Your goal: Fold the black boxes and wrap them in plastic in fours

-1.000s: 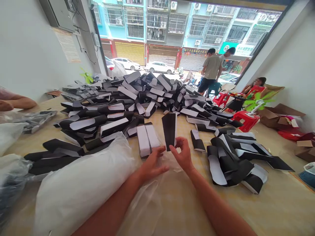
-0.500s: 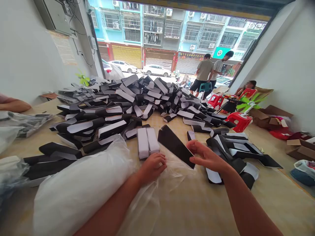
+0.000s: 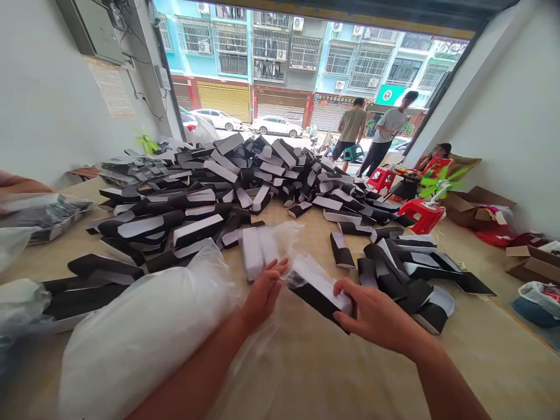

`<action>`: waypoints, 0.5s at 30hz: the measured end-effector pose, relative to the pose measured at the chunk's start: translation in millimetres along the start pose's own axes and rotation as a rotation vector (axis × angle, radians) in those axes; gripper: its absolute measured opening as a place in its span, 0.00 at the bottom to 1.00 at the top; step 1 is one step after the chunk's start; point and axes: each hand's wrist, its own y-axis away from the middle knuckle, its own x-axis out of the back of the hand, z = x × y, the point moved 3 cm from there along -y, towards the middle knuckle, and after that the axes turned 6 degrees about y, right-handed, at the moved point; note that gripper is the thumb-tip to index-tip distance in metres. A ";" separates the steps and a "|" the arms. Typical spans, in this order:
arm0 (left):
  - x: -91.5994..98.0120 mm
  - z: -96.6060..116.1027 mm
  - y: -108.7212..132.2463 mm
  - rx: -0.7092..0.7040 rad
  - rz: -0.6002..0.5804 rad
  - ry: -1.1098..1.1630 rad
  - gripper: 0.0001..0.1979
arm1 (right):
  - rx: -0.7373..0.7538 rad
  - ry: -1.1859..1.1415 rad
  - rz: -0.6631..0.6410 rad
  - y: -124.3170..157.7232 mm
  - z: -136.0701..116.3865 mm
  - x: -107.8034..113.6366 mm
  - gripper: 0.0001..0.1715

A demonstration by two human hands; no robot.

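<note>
Near the centre of the table, my right hand [image 3: 371,315] grips the near end of a black and white folded piece [image 3: 317,291], its white side up. The far end of that piece lies under or inside a thin clear plastic bag [image 3: 293,236]. My left hand [image 3: 265,291] is pinched on the bag's edge, just left of the piece. Beyond my left hand, two white blocks [image 3: 256,251] lie side by side, partly covered by the clear plastic. A large stack of white plastic bags [image 3: 144,332] lies under and beside my left forearm.
A big heap of black and white pieces [image 3: 227,169] covers the table's far side. A smaller pile [image 3: 402,280] lies right of my right hand. Wrapped packs [image 3: 52,216] and another person's arm [image 3: 21,184] are at the left. People, stools and boxes stand beyond.
The piece in my right hand has turned from black side to white side up and moved nearer, its far end now at the plastic. My left hand has lifted the bag's edge over the white blocks.
</note>
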 end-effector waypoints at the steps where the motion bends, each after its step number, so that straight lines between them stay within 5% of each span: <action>1: -1.5 2.3 -0.5 -0.052 -0.044 -0.035 0.06 | -0.031 0.044 0.064 -0.2 -6.3 -6.3 0.13; 6: -4.3 9.1 -2.9 -0.160 -0.140 -0.112 0.05 | -0.071 0.202 0.417 -12.5 -37.7 -47.0 0.09; 10: -4.3 11.8 -3.5 -0.202 -0.150 -0.169 0.06 | -0.029 0.226 0.535 -39.1 -44.2 -75.2 0.07; 15: -7.7 15.1 -3.8 -0.241 -0.218 -0.236 0.06 | 0.157 -0.222 0.576 -79.7 -32.8 -91.2 0.15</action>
